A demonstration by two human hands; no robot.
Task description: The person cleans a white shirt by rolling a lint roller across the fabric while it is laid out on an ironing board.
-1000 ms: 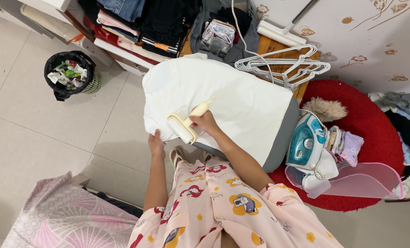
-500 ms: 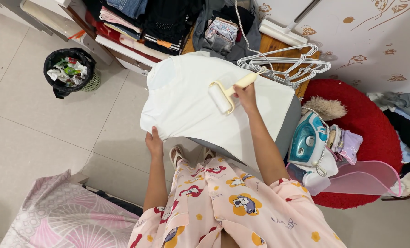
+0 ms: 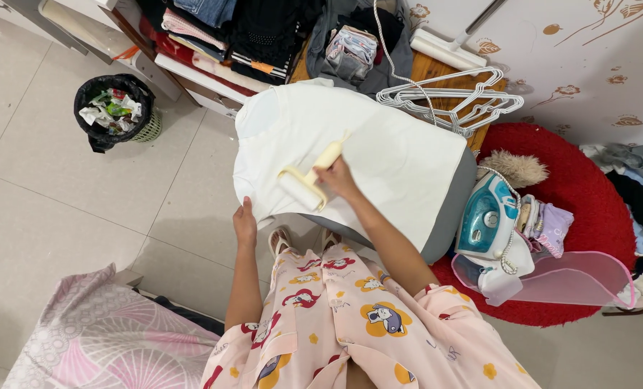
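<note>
Now my right hand (image 3: 336,176), clamped round the lint roller (image 3: 308,180), has drawn it back to the white shirt's (image 3: 379,155) near edge; left hand (image 3: 245,223) pins the hem flat.

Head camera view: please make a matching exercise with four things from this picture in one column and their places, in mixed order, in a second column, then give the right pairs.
Things:
1. pale yellow lint roller with a handle
2. teal and white steam iron
3. black waste bin full of scraps
4. bundle of white plastic hangers

Places:
A. on the tiled floor, far left
B. on the wooden surface beyond the board
C. in the right hand, on the white garment
D. right of the board, by the red round rug

Pairs: 1-C, 2-D, 3-A, 4-B
</note>
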